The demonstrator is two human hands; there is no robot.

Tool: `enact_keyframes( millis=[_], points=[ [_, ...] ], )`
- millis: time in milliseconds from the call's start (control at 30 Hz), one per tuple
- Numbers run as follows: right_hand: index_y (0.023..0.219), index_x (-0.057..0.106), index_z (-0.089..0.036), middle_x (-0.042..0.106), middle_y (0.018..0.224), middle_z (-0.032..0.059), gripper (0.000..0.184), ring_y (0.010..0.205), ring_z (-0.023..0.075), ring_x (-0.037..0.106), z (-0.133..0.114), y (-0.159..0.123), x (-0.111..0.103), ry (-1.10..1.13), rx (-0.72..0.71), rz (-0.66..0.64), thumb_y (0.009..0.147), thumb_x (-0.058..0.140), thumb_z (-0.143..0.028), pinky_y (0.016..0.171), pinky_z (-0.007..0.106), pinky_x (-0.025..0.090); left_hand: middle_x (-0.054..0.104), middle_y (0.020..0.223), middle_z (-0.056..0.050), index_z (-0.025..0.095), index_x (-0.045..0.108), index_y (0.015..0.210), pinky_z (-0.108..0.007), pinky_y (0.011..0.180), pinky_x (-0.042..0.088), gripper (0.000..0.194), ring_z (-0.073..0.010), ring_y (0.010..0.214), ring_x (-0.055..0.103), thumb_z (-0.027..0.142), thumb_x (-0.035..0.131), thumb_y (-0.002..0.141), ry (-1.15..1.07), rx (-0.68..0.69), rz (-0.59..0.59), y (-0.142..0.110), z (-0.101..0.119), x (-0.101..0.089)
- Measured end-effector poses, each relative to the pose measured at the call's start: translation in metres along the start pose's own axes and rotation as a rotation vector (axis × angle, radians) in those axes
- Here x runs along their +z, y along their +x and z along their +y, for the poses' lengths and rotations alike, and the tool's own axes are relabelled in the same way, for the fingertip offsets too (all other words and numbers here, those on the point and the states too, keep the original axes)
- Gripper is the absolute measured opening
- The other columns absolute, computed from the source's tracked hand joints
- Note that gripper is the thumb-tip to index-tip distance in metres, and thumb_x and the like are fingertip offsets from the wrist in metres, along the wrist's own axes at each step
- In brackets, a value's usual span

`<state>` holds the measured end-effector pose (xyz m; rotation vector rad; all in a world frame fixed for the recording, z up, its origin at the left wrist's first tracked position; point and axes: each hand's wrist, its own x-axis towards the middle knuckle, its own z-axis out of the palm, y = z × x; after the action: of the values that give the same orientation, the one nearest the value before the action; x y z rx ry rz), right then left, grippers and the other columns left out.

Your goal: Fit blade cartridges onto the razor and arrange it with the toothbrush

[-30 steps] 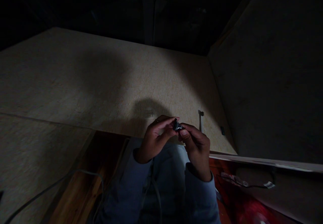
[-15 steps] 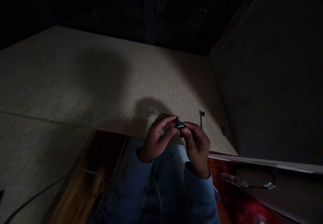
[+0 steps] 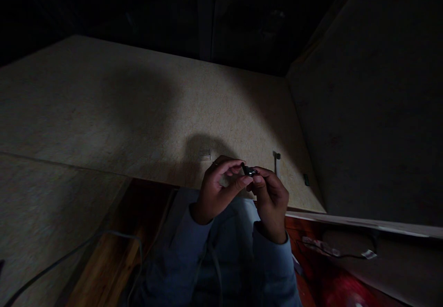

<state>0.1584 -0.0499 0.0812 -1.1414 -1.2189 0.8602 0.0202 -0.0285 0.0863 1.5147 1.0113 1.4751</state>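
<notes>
A small, shiny dark object (image 3: 249, 171) is pinched between my two hands above the table's front edge; the dim light hides its exact kind. The thumb and fingers of my left hand (image 3: 221, 187) grip its left side. From the right, my right hand (image 3: 270, 198) holds its other end between thumb and forefinger. Just beyond my left hand, a small clear piece (image 3: 205, 154) lies on the tabletop. To the right of my hands is a thin pale strip with a dark end (image 3: 278, 164), and farther right a small dark green piece (image 3: 306, 179).
The pale table (image 3: 207, 99) meets an upright panel (image 3: 367, 127) at the right. A cable (image 3: 69, 254) runs across the lower left, over a wooden surface (image 3: 104, 270). A red item (image 3: 342, 286) and a thin black cord lie at lower right.
My left thumb has slid right along the dark object, closer to my right thumb. The object has turned slightly between my fingers. The things on the table have stayed put.
</notes>
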Motion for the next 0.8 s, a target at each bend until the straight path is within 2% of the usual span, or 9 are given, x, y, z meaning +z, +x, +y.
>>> enact_keyframes(
  millis=[167, 367, 567, 800],
  points=[
    [0.096, 0.072, -0.022, 0.067, 0.074, -0.0009, 0.021, 0.056, 0.0095, 0.053, -0.003, 0.002, 0.003, 0.159, 0.134, -0.028, 0.093, 0.066, -0.042, 0.05, 0.022, 0.04, 0.067, 0.09, -0.004, 0.02, 0.071, 0.104, -0.027, 0.073, 0.054, 0.029, -0.0144, 0.081, 0.064, 0.034, 0.081, 0.081, 0.013, 0.005, 0.034, 0.0, 0.0, 0.001],
    [0.09, 0.067, -0.019, 0.049, 0.052, -0.0065, 0.027, 0.045, 0.0073, 0.036, -0.005, 0.001, 0.009, 0.36, 0.365, -0.116, 0.096, 0.061, -0.044, 0.043, 0.019, 0.027, 0.069, 0.091, -0.004, 0.02, 0.072, 0.105, -0.026, 0.073, 0.054, 0.026, -0.0139, 0.082, 0.065, 0.027, 0.08, 0.081, 0.036, 0.046, 0.067, 0.001, 0.002, 0.0],
    [0.073, 0.063, -0.017, 0.053, 0.054, -0.0044, 0.032, 0.044, 0.006, 0.037, -0.008, 0.004, 0.013, 0.548, 0.485, -0.191, 0.089, 0.069, -0.044, 0.043, 0.019, 0.029, 0.069, 0.089, -0.002, 0.022, 0.073, 0.106, -0.026, 0.074, 0.055, 0.023, -0.0131, 0.08, 0.066, 0.021, 0.077, 0.083, 0.135, 0.097, 0.098, 0.001, 0.0, -0.001],
    [0.073, 0.065, -0.016, 0.054, 0.06, -0.0031, 0.032, 0.045, 0.005, 0.038, -0.006, 0.005, 0.014, 0.574, 0.558, -0.223, 0.087, 0.071, -0.045, 0.041, 0.017, 0.025, 0.069, 0.086, -0.001, 0.022, 0.075, 0.093, -0.027, 0.076, 0.056, 0.011, -0.0146, 0.084, 0.067, 0.015, 0.075, 0.084, 0.268, 0.232, 0.107, 0.005, -0.002, -0.007]
  ],
)
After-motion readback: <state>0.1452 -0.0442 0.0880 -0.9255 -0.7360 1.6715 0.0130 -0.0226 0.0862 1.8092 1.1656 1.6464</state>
